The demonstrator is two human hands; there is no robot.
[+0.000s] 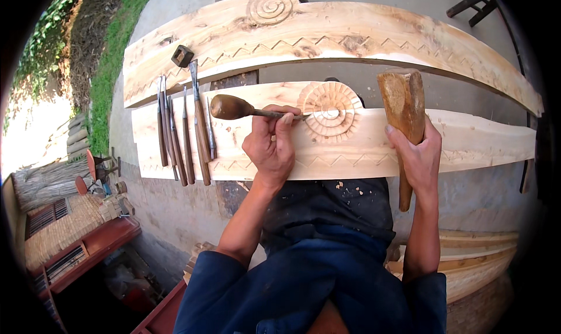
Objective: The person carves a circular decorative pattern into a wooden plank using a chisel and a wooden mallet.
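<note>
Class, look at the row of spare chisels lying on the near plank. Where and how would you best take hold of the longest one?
Grip the longest chisel by its brown wooden handle, the thicker end lying toward the plank's near edge. Come from the carver's side, since the metal blade points away toward the far plank. It lies flat among other chisels, so pinch the handle from above. The left hand is nearest.

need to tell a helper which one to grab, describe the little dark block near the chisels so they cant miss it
Start at the far plank with the carved spiral. At its left end, just above the row of chisels, sits the small dark block. It alone is short, squarish and handleless.
</note>
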